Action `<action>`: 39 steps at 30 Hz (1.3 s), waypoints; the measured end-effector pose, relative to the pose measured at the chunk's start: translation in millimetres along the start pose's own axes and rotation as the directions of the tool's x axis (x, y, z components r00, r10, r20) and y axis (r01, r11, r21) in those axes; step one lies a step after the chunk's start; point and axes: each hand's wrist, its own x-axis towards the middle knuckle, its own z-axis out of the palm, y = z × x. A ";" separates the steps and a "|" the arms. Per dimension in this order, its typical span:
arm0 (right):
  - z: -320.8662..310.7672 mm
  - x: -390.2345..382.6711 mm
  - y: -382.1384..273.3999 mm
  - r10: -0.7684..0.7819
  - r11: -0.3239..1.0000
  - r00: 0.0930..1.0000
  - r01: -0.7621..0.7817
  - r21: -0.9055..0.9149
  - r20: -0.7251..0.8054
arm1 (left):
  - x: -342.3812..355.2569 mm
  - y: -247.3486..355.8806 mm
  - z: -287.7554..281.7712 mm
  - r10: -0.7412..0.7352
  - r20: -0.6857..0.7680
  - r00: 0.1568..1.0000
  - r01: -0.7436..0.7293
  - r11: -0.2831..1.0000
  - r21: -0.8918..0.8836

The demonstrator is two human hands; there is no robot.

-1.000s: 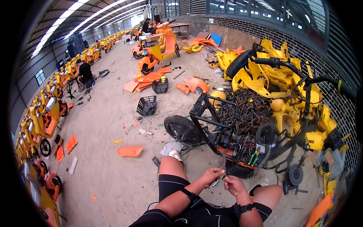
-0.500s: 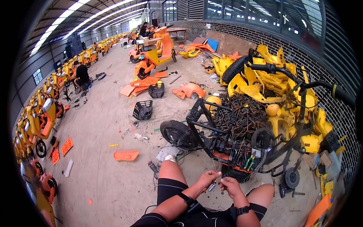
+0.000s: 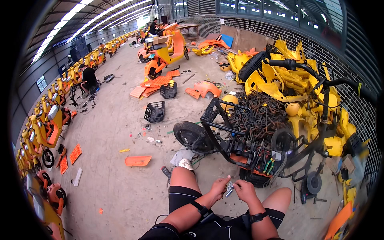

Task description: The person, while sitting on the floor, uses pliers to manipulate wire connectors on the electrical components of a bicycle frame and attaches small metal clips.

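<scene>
Between my hands is a small silver metal part (image 3: 229,189), too small to name. My left hand (image 3: 219,188) is closed, thumb up, with its fingers around this part. Just to the right, my right hand (image 3: 245,191) is curled closed, its fingertips right by the part; what they pinch is hidden. Both hands are above my lap, between my bare knees. Ahead of them stands a stripped black scooter frame (image 3: 224,146) with exposed wiring. Green-handled pliers (image 3: 269,165) rest on it.
Behind the frame lie a heap of dark rusty metal parts (image 3: 266,120) and a pile of yellow body panels (image 3: 280,82). Black crates (image 3: 155,111) and an orange panel (image 3: 138,161) lie on the floor. A power drill (image 3: 306,194) is at right. Scooters line the left; a person (image 3: 88,78) crouches there.
The silver part has moved up from below my left hand to between the fingers of both hands. A thin wire seen above my left hand no longer shows. The view has shifted slightly.
</scene>
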 end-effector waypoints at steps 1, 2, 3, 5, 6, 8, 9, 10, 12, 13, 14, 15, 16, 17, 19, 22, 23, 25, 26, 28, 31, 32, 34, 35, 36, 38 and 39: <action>0.4 -0.8 2.0 0.029 0.998 1.000 -0.029 0.052 -0.011 | 1.9 -1.8 -0.9 -0.007 0.036 0.999 0.007 1.000 -0.002; 1.3 -0.3 4.8 0.056 0.993 0.998 -0.054 0.104 -0.021 | 3.0 -0.9 -0.9 -0.012 0.071 0.997 0.012 1.000 -0.003; 2.3 0.2 7.7 0.084 0.984 0.996 -0.078 0.157 -0.029 | 3.2 -0.7 -1.2 -0.016 0.106 0.994 0.016 1.000 -0.003; 4.9 1.5 16.4 0.209 0.873 0.974 -0.224 0.433 0.083 | -0.2 0.0 -1.9 -0.007 0.225 0.974 -0.005 0.998 0.055; 5.1 0.9 21.6 0.256 0.781 0.955 -0.295 0.550 0.148 | -1.8 1.6 -1.0 -0.006 0.285 0.958 -0.018 0.996 0.083; 3.2 -2.6 29.1 0.286 0.675 0.925 -0.379 0.633 0.249 | -14.8 8.4 7.6 0.008 0.342 0.940 -0.066 0.985 0.160; 2.3 -2.6 31.3 0.294 0.616 0.908 -0.418 0.668 0.298 | -20.1 12.7 12.6 0.013 0.371 0.929 -0.092 0.976 0.198; 1.4 -2.2 33.6 0.300 0.545 0.891 -0.453 0.706 0.340 | -18.6 14.3 14.5 0.009 0.378 0.926 -0.087 0.978 0.190; -2.3 -7.4 29.7 0.303 0.388 0.847 -0.528 0.755 0.436 | -20.2 13.0 14.9 -0.002 0.384 0.923 -0.067 0.984 0.167; -4.6 -7.5 28.3 0.297 0.338 0.841 -0.535 0.774 0.452 | -18.8 13.5 16.8 0.021 0.379 0.925 -0.092 0.981 0.170; -8.5 -6.4 23.5 0.291 0.287 0.832 -0.546 0.787 0.472 | -18.0 14.2 20.8 0.044 0.370 0.928 -0.114 0.979 0.169; -9.6 -6.3 21.0 0.282 0.235 0.824 -0.557 0.797 0.492 | -17.4 13.0 23.7 0.068 0.361 0.930 -0.136 0.976 0.168; -8.0 -7.8 21.4 0.283 0.233 0.824 -0.556 0.798 0.491 | -14.7 7.6 24.4 0.079 0.345 0.935 -0.136 0.980 0.145; -7.4 -7.4 22.3 0.281 0.236 0.825 -0.554 0.798 0.489 | -11.2 4.0 26.6 0.095 0.330 0.939 -0.141 0.983 0.118; -4.9 -6.7 22.7 0.286 0.259 0.831 -0.546 0.797 0.477 | -7.4 0.4 23.0 0.116 0.292 0.949 -0.157 0.981 0.119; -1.6 -4.2 23.9 0.302 0.330 0.851 -0.516 0.791 0.429 | -10.2 11.1 24.4 0.116 0.250 0.961 -0.163 0.971 0.174; -1.5 -3.3 22.2 0.302 0.357 0.863 -0.496 0.792 0.404 | -11.1 16.6 23.8 0.105 0.252 0.962 -0.153 0.972 0.178; 2.0 0.1 19.8 0.291 0.425 0.887 -0.456 0.782 0.359 | -9.1 20.0 18.6 0.095 0.241 0.966 -0.140 0.974 0.179; 2.9 1.5 18.5 0.281 0.467 0.898 -0.435 0.770 0.337 | -6.4 20.3 17.4 0.095 0.231 0.968 -0.138 0.975 0.175; 5.3 5.0 16.1 0.262 0.532 0.916 -0.399 0.747 0.303 | -2.5 18.2 15.8 0.116 0.204 0.972 -0.150 0.976 0.160; 6.9 7.7 16.5 0.249 0.590 0.931 -0.364 0.721 0.267 | -4.2 19.7 22.2 0.153 0.181 0.971 -0.179 0.974 0.139; 8.3 9.4 16.9 0.243 0.601 0.935 -0.353 0.717 0.257 | -3.4 21.5 21.1 0.159 0.189 0.969 -0.186 0.973 0.139; 8.8 10.7 18.5 0.236 0.635 0.942 -0.336 0.696 0.240 | -1.9 24.6 19.3 0.169 0.207 0.964 -0.202 0.968 0.152; 7.6 10.2 16.8 0.236 0.656 0.943 -0.332 0.678 0.234 | -1.5 25.8 17.7 0.172 0.216 0.961 -0.209 0.964 0.164; 7.0 9.9 15.5 0.236 0.677 0.945 -0.328 0.659 0.227 | -1.1 26.8 16.4 0.174 0.226 0.959 -0.216 0.961 0.175; 7.4 8.3 15.1 0.238 0.695 0.953 -0.301 0.653 0.185 | 0.2 29.7 15.9 0.167 0.234 0.958 -0.214 0.959 0.188; 7.3 7.0 15.4 0.240 0.705 0.957 -0.288 0.648 0.164 | 1.1 30.0 17.5 0.163 0.240 0.957 -0.212 0.958 0.193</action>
